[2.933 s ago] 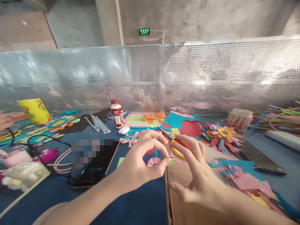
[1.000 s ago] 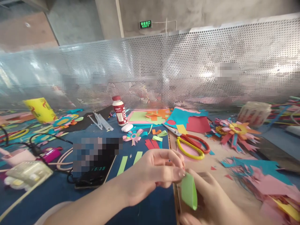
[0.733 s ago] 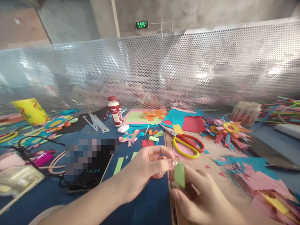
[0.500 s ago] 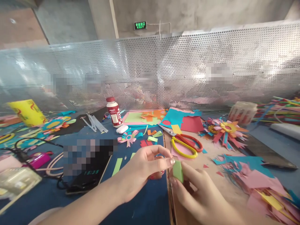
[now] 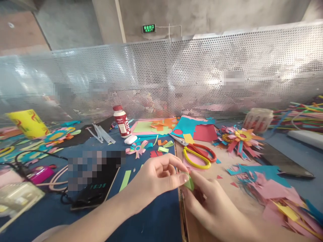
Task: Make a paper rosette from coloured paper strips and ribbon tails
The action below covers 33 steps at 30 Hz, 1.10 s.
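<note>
A small light green paper strip (image 5: 189,183) is folded over between my two hands, above the seam of the table. My left hand (image 5: 161,176) pinches its upper edge with thumb and fingertips. From the other side my right hand (image 5: 210,198) grips it between thumb and index finger, hiding part of it. Just beyond my hands lie scissors (image 5: 197,158) with one yellow and one red handle. Green folded strips (image 5: 165,149) and red paper pieces (image 5: 155,154) rest near my left fingers. A flat green strip (image 5: 125,180) lies left of my left wrist.
A phone (image 5: 97,181) and cables are on the left, a dark red bottle (image 5: 121,122) at the back. Paper flowers (image 5: 137,148) and coloured sheets (image 5: 185,124) lie ahead. Pink paper scraps (image 5: 280,200) pile up on the right. A perforated metal screen (image 5: 151,74) stands behind.
The green strip now shows less of its face and looks more bent over. My left thumb has moved onto it. The view has shifted slightly.
</note>
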Each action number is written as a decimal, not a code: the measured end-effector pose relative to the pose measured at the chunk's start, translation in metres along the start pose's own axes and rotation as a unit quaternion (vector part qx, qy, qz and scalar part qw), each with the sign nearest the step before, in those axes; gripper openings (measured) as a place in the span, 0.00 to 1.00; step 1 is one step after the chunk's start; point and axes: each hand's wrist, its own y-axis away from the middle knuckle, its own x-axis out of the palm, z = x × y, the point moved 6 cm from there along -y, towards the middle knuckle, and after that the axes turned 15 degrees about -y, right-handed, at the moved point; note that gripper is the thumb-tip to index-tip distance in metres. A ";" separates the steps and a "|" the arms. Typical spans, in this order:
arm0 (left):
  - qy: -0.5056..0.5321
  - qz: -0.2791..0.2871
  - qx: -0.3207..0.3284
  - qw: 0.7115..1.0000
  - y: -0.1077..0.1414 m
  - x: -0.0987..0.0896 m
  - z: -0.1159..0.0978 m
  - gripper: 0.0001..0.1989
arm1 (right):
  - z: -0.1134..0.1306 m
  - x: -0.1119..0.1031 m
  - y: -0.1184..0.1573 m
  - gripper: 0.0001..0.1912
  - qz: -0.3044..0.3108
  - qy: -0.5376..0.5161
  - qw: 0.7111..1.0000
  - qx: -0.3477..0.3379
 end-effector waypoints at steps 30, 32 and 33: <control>-0.285 -0.040 0.350 0.891 0.030 0.005 -0.041 0.07 | 0.029 -0.008 0.006 0.13 -0.017 0.048 0.976 -0.213; -0.308 -0.048 0.368 0.876 0.032 0.007 -0.042 0.08 | 0.029 -0.008 0.008 0.14 -0.018 0.056 0.972 -0.226; -0.317 -0.049 0.373 0.871 0.033 0.007 -0.042 0.08 | 0.029 -0.008 0.009 0.14 -0.020 0.061 0.971 -0.232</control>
